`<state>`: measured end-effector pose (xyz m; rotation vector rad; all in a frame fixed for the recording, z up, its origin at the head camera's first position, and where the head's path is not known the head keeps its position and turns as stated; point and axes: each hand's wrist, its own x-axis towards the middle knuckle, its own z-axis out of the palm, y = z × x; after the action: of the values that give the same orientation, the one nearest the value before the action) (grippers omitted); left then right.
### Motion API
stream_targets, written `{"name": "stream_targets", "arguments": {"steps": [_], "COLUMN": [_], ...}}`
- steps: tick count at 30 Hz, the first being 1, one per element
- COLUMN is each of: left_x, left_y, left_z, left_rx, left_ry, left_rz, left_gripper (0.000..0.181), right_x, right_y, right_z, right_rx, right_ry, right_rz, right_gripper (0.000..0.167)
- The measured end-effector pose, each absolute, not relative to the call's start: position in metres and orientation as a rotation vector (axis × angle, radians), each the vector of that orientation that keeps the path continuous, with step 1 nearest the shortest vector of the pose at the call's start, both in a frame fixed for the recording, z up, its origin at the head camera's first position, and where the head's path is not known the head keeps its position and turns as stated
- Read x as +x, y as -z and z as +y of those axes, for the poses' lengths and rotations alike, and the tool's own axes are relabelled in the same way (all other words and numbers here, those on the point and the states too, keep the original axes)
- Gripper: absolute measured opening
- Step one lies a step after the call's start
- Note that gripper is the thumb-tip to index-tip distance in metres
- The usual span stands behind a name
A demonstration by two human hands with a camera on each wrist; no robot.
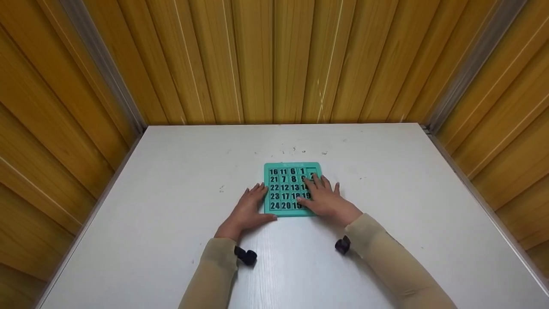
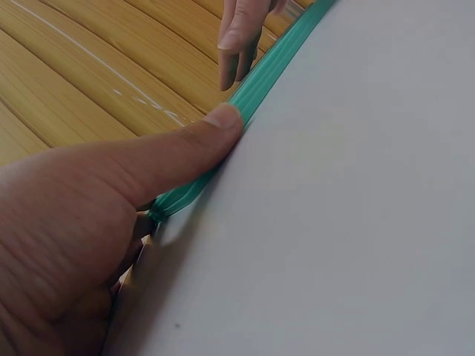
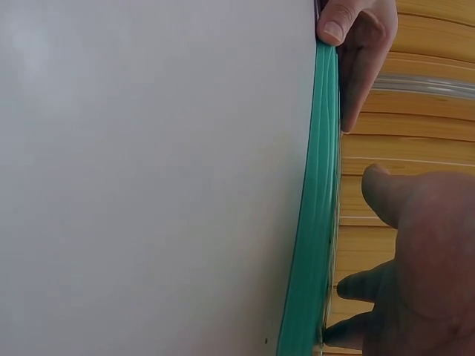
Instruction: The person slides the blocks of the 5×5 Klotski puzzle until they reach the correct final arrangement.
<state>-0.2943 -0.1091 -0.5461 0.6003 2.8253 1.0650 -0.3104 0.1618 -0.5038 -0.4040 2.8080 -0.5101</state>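
A green sliding number puzzle (image 1: 293, 213) lies flat on the white table, its tiles bearing black numbers. My left hand (image 1: 250, 211) holds its near left corner, the thumb along the near edge and the fingers at the left side. In the left wrist view the thumb (image 2: 185, 152) presses the green rim. Over the right-hand columns spreads my right hand (image 1: 328, 198), fingers loosely extended and covering several tiles. One fingertip is at a tile marked 2 (image 1: 312, 175), above which a bare slot shows in the top right corner. The right wrist view shows the right hand (image 3: 427, 259) above the board.
The white table (image 1: 171, 171) reaches to yellow wood-like panels (image 1: 274, 64) at the back and sides, with grey metal posts (image 1: 107, 64) in the corners. Small dark marks dot the tabletop behind the puzzle. A black wrist camera (image 1: 246, 256) sits at the left cuff, another (image 1: 342, 245) at the right.
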Motion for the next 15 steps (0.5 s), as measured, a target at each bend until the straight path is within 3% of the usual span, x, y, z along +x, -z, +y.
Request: {"name": "stream_targets", "arguments": {"steps": [15], "left_x": [-0.293], "left_y": [0.545], "left_z": [-0.109], "left_rx": [0.580], "left_ry": [-1.079], "left_rz": [2.818], "left_gripper": [0.096], "right_x": [-0.330], "right_y": [0.503], "right_z": [0.158], "right_rx": [-0.362], "right_ry": [0.511], "right_rz": [2.788], "right_gripper": [0.085]}}
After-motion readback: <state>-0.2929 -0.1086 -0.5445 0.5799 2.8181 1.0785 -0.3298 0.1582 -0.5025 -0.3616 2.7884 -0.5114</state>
